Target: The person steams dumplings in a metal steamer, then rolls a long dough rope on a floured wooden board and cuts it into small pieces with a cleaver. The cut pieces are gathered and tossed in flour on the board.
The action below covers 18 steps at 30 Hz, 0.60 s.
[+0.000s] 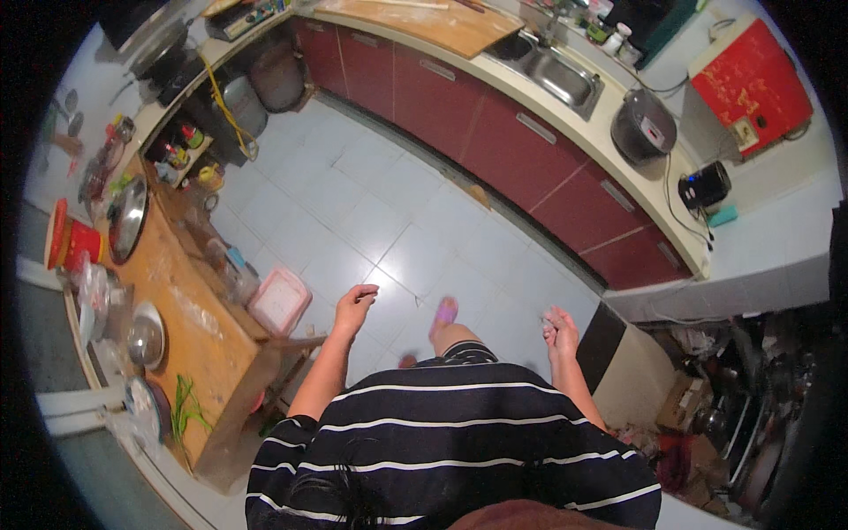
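Note:
My left hand [356,310] hangs over the tiled floor [371,199], its fingers curled loosely, with nothing seen in it. The nearest thing to it is a pink plastic tub [283,301] standing by the wooden table. On my right, my right hand [561,333] is raised beside my body, fingers bent; something small and whitish shows at its fingertips, perhaps flour or dough, too small to tell. A pink slipper [445,310] is on my foot between the hands.
At left a wooden table [192,318] bears a pan lid [128,218], a metal bowl [147,336] and green stalks [185,411]. Dark red cabinets [430,93] run ahead under a counter with a wooden board [424,23], a sink [563,78] and a rice cooker [642,126]. Clutter fills the lower right.

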Each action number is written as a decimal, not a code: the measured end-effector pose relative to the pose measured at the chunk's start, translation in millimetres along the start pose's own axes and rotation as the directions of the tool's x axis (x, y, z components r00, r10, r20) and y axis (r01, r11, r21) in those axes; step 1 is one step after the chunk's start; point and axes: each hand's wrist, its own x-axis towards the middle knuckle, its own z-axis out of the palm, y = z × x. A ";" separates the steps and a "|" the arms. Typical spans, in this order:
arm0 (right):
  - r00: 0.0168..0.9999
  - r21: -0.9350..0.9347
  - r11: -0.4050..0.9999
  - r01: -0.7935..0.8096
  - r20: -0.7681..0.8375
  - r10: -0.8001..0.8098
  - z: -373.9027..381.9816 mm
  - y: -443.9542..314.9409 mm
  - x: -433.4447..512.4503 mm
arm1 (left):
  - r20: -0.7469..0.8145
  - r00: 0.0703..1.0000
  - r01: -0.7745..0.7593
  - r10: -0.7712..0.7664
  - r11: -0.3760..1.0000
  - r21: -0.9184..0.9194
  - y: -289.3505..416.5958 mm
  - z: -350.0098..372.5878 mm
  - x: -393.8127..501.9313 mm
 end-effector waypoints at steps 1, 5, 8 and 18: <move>1.000 -0.012 1.000 -0.006 -0.005 0.006 15.6 -6.6 24.1 | -0.007 0.999 -0.033 0.034 0.999 0.019 13.8 2.4 25.3; 0.994 -0.020 1.000 -0.008 0.109 0.011 77.6 -30.9 149.9 | -0.091 0.994 -0.052 0.056 0.997 0.049 45.6 7.7 109.3; 0.971 -0.241 0.967 0.079 0.237 -0.020 179.4 -76.3 232.7 | -0.265 0.962 0.087 -0.062 0.993 0.080 23.7 -18.5 152.6; 0.699 -0.272 0.774 0.572 0.655 -0.286 512.2 -200.1 376.1 | -0.393 0.883 0.207 -0.255 0.965 -0.162 67.1 -73.3 299.6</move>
